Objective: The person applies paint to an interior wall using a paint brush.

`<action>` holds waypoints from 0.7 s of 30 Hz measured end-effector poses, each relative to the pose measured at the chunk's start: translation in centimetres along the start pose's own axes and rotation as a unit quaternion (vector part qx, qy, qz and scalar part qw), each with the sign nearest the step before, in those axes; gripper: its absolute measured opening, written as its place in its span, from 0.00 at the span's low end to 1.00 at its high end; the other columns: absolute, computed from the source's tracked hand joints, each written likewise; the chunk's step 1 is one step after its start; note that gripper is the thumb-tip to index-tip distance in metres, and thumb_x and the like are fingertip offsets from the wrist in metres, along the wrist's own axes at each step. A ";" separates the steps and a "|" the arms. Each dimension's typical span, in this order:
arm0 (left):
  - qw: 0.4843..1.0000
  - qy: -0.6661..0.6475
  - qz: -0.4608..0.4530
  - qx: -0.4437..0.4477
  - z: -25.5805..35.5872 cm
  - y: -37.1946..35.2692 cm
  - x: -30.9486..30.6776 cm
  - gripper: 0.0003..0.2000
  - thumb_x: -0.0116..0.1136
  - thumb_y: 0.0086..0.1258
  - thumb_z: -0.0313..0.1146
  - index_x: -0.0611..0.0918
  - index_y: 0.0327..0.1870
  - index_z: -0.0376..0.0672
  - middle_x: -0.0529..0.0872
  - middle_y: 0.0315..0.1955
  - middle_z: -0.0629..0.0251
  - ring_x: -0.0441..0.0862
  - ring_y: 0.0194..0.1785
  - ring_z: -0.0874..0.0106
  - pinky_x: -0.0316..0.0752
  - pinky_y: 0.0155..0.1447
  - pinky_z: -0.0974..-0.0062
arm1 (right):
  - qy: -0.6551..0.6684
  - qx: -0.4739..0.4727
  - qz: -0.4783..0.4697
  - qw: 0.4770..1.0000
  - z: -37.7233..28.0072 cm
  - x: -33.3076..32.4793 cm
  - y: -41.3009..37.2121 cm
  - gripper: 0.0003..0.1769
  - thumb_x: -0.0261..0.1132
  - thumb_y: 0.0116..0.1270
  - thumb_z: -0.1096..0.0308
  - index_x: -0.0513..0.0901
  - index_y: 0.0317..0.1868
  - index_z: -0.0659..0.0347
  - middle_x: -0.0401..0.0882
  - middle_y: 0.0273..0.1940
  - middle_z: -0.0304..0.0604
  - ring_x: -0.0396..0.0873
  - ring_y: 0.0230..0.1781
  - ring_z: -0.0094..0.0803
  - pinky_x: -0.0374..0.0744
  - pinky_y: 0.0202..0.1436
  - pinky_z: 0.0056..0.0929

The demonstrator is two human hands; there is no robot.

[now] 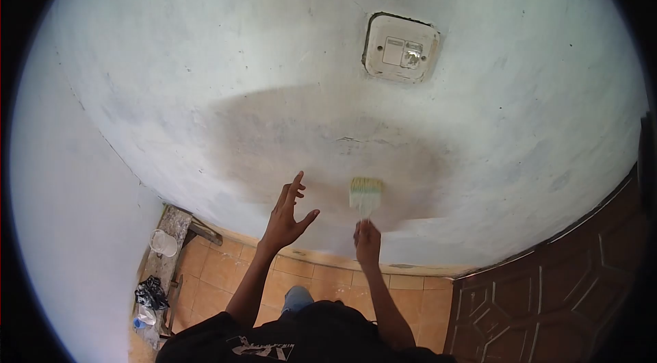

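Note:
My right hand [367, 241] is wrapped round the handle of a wide paintbrush [366, 193], its pale yellowish bristles pointing up over the wall [287, 110]. To the left, my left hand [285, 218] is raised in front of the wall with its fingers apart and nothing in it. Both hands overlap the lower part of the wall in this view. Above the brush the plaster has a short crack [349, 139] and greyish-brown patches.
A white switch plate [400, 48] sits higher on the wall. At the lower left, a worn wooden bench [168, 233] holds a white container [163, 243] and a black plastic bag [151, 293]. A dark brown panelled door [540, 294] stands at right; orange tiles [321, 281] cover the floor.

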State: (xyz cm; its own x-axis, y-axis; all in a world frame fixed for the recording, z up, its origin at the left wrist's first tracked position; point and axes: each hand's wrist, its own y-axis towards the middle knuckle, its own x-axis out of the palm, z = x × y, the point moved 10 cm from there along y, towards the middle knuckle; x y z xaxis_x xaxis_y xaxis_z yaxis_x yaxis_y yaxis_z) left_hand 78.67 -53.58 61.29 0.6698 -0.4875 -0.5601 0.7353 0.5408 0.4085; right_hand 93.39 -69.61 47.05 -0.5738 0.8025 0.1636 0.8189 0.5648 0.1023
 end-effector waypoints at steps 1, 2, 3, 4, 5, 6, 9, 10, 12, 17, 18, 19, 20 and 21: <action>1.000 0.001 0.005 0.001 -0.2 0.0 -0.4 0.46 0.70 0.64 0.35 0.53 0.80 0.51 0.74 0.57 0.57 0.78 0.55 0.61 0.78 0.57 0.61 | 0.013 0.039 0.005 0.999 0.8 0.2 -1.2 0.25 0.50 0.81 0.47 0.67 0.27 0.54 0.58 0.17 0.26 0.55 0.14 0.12 0.54 0.17 0.17; 1.000 0.004 0.010 -0.001 -0.5 0.2 -0.8 0.46 0.70 0.64 0.35 0.53 0.80 0.51 0.74 0.57 0.57 0.78 0.55 0.62 0.78 0.57 0.61 | 0.030 0.024 0.001 0.999 0.1 0.6 -0.9 0.25 0.50 0.81 0.47 0.67 0.27 0.54 0.58 0.17 0.26 0.55 0.14 0.12 0.54 0.17 0.17; 1.000 0.007 0.014 -0.003 -1.1 0.2 -1.0 0.46 0.70 0.64 0.35 0.53 0.80 0.51 0.74 0.57 0.57 0.78 0.55 0.62 0.78 0.57 0.61 | 0.047 0.011 -0.002 0.999 -1.5 1.1 -0.9 0.25 0.49 0.81 0.47 0.67 0.27 0.54 0.58 0.17 0.26 0.55 0.14 0.12 0.54 0.17 0.17; 1.000 0.009 0.015 -0.009 -1.5 0.0 -1.0 0.46 0.70 0.64 0.35 0.53 0.80 0.51 0.74 0.57 0.57 0.78 0.55 0.62 0.78 0.57 0.61 | 0.062 0.001 -0.003 0.998 -3.1 1.4 -1.3 0.25 0.49 0.81 0.47 0.67 0.27 0.54 0.58 0.17 0.26 0.55 0.14 0.12 0.54 0.17 0.17; 1.000 -0.001 0.014 -0.010 -1.6 0.0 -1.1 0.46 0.70 0.64 0.35 0.52 0.80 0.51 0.74 0.57 0.57 0.78 0.55 0.62 0.78 0.57 0.62 | 0.048 -0.022 -0.010 0.999 -6.1 2.0 -0.9 0.25 0.49 0.81 0.47 0.67 0.27 0.54 0.58 0.17 0.26 0.55 0.14 0.12 0.54 0.17 0.17; 1.000 -0.010 0.014 -0.011 -1.7 0.1 -1.3 0.46 0.70 0.64 0.35 0.52 0.80 0.51 0.74 0.57 0.56 0.78 0.55 0.62 0.78 0.57 0.62 | 0.034 -0.046 -0.017 0.998 -10.0 2.9 0.5 0.25 0.49 0.81 0.47 0.67 0.27 0.55 0.58 0.17 0.26 0.55 0.14 0.12 0.53 0.17 0.18; 0.999 -0.043 0.007 -0.010 -1.6 0.2 -1.9 0.47 0.70 0.64 0.35 0.51 0.81 0.51 0.74 0.57 0.56 0.78 0.55 0.62 0.78 0.57 0.62 | 0.039 -0.073 -0.040 0.996 -14.1 4.3 4.2 0.26 0.48 0.81 0.47 0.67 0.28 0.55 0.58 0.17 0.26 0.54 0.14 0.12 0.53 0.16 0.18; 0.998 -0.055 0.005 -0.009 -1.6 0.2 -2.2 0.47 0.70 0.64 0.35 0.50 0.81 0.51 0.74 0.57 0.56 0.78 0.55 0.62 0.78 0.57 0.63 | 0.048 -0.075 -0.049 0.995 -14.5 4.7 4.9 0.26 0.48 0.81 0.47 0.67 0.28 0.55 0.58 0.17 0.26 0.54 0.14 0.12 0.53 0.16 0.18; 0.998 -0.058 0.005 -0.016 -2.3 -0.1 -2.7 0.47 0.70 0.64 0.35 0.50 0.81 0.51 0.74 0.58 0.56 0.78 0.55 0.63 0.78 0.57 0.63 | 0.024 -0.076 -0.031 0.996 -11.9 4.5 4.9 0.25 0.48 0.81 0.48 0.68 0.28 0.55 0.58 0.17 0.26 0.55 0.14 0.13 0.53 0.17 0.18; 0.998 -0.049 0.004 -0.047 -5.2 -1.5 -4.8 0.47 0.70 0.65 0.36 0.50 0.81 0.51 0.75 0.57 0.56 0.79 0.55 0.62 0.78 0.57 0.62 | -0.049 -0.040 0.003 0.998 -0.1 3.2 -0.4 0.22 0.49 0.82 0.52 0.68 0.28 0.54 0.60 0.17 0.26 0.57 0.14 0.13 0.56 0.17 0.17; 0.998 -0.046 0.006 -0.052 -5.9 -1.6 -5.4 0.47 0.70 0.65 0.36 0.50 0.81 0.51 0.75 0.57 0.55 0.79 0.55 0.62 0.78 0.57 0.62 | -0.045 -0.030 0.008 0.999 -0.2 3.6 -0.9 0.22 0.49 0.82 0.53 0.68 0.28 0.54 0.60 0.17 0.26 0.57 0.14 0.13 0.56 0.17 0.17; 0.997 -0.043 0.007 -0.058 -6.4 -1.7 -5.8 0.47 0.70 0.65 0.36 0.50 0.81 0.51 0.75 0.57 0.55 0.79 0.55 0.62 0.78 0.58 0.61 | -0.029 -0.065 0.018 0.997 -2.2 4.1 -0.5 0.22 0.49 0.82 0.53 0.68 0.28 0.53 0.60 0.17 0.27 0.57 0.14 0.13 0.56 0.17 0.17; 0.997 -0.045 0.011 -0.056 -6.7 -1.6 -6.2 0.47 0.70 0.65 0.36 0.50 0.81 0.51 0.76 0.57 0.56 0.80 0.55 0.62 0.78 0.57 0.61 | -0.013 -0.096 0.029 0.995 -4.5 4.5 0.3 0.22 0.49 0.82 0.53 0.68 0.28 0.53 0.61 0.17 0.27 0.57 0.14 0.13 0.55 0.17 0.17; 0.997 -0.045 0.014 -0.056 -7.0 -1.6 -6.8 0.47 0.70 0.65 0.36 0.50 0.81 0.51 0.77 0.56 0.56 0.80 0.55 0.62 0.78 0.57 0.61 | 0.004 -0.127 0.040 0.991 -7.4 5.0 1.0 0.22 0.49 0.82 0.53 0.68 0.28 0.53 0.62 0.17 0.27 0.57 0.14 0.13 0.55 0.17 0.17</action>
State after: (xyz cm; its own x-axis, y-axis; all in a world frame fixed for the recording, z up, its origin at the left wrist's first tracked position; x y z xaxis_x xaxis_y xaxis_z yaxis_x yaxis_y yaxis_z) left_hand 72.24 -46.34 59.36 0.7007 -0.5280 -0.4799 0.7030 0.6257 0.3380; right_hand 91.44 -66.42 55.26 -0.5085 0.8401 0.1889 0.8381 0.4326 0.3324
